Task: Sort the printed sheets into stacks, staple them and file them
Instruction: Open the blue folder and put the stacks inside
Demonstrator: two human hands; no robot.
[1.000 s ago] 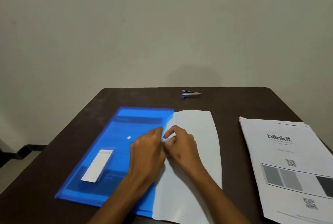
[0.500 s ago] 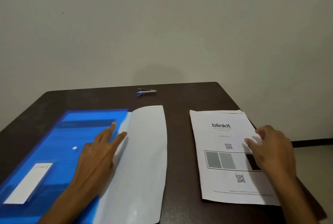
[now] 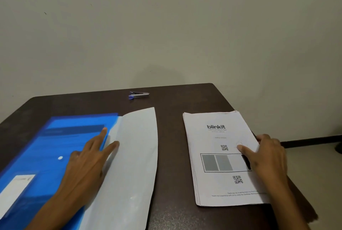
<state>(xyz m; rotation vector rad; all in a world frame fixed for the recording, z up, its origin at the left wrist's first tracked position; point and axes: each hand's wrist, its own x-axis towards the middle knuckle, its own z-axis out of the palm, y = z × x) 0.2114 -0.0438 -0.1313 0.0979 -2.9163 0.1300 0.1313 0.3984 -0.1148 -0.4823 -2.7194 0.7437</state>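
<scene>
Left hand point(image 3: 84, 163) lies flat, fingers straight and spread, pressing down where the blue folder point(image 3: 46, 148) meets the white sheet point(image 3: 133, 155) that sticks out of it; the forefinger lies on the blue plastic, the next finger on the paper. Right hand point(image 3: 266, 157) is well apart from it, over at the right edge of the printed stack point(image 3: 220, 159), thumb laid on the top page near the upper QR code, the other fingers curled round the stack's edge, so it grips those sheets. The top page reads "blinkit", with grey boxes and a second QR code nearer the person.

Between the two hands there is a bare strip of the dark brown counter point(image 3: 172, 155). Beyond the hands, near the counter's far edge, sits a small stapler point(image 3: 138, 95), silver with a blue end, lying alone, touching nothing. Under the left wrist, the folder shows a white snap button point(image 3: 60, 158) and a white label card point(image 3: 14, 190) in a pocket.

Behind it all stands a plain pale wall point(image 3: 166, 26). Past the right hand, off the counter's corner, a pale floor point(image 3: 322, 165) and a dark skirting strip point(image 3: 311, 140) show.
</scene>
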